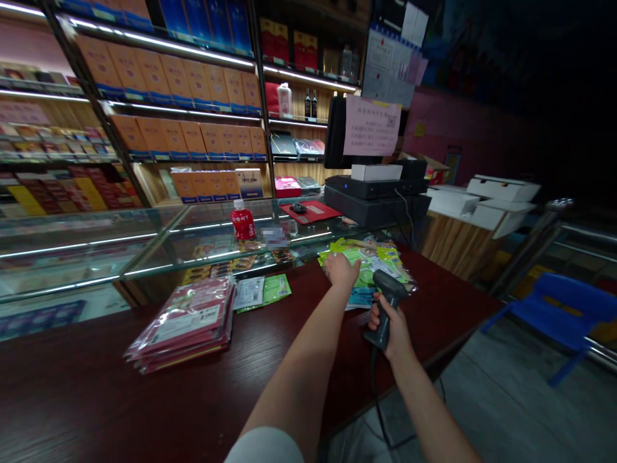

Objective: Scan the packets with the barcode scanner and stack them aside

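The dark red table [260,337] ends at the right in a slanting edge that runs toward the person, with grey floor [496,399] beyond it. On its far side the table meets the glass counter [202,235]. A stretch of dark wood lies between the left forearm and the stack of pink packets [187,321], and another runs from the right hand [398,331] to the far right corner.

Behind the pile of green packets [369,260] stand a black cash drawer [376,202] and a screen [337,135], which bound the reach forward. A red bottle [243,220] stands on the glass, left of a mouse [299,208] on a red mat [318,212]. Small grey and green packets lie just beside the pink stack. A blue chair [569,299] stands past the right edge.

The right hand is wrapped around the handle of the scanner [389,286], held up near the table's right side, just beside the pile. The handle's long axis slants up and slightly right; the head lies across its top, one end toward the left hand. The cable [375,386] hangs down from the handle's base. The left hand [343,269] lies palm down on the green packets; whether its fingers pinch any, I cannot tell.
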Demonstrator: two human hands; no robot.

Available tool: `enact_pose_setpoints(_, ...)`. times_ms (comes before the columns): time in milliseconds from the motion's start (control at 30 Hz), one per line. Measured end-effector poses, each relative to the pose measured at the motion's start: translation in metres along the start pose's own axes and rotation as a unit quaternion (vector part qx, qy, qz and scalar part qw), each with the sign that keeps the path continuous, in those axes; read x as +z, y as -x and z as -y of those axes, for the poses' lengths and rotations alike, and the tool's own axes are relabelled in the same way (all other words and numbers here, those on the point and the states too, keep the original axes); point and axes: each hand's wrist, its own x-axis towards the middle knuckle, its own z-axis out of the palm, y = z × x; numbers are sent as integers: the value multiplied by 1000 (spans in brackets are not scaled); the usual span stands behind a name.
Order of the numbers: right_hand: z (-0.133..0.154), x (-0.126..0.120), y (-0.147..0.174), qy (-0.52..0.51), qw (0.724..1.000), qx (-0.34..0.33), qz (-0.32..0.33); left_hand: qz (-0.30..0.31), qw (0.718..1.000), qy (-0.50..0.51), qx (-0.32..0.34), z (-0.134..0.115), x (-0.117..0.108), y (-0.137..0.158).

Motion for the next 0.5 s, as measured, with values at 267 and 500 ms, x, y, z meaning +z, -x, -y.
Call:
enact_pose_setpoints(267,-1,-3,-1,-7,1000,-5,3,10,995,39,-89,0,10,-7)
enact_pose_setpoints(500,0,-4,-2,-15,1000,1,0,40,975,168,-143,22,14,-21)
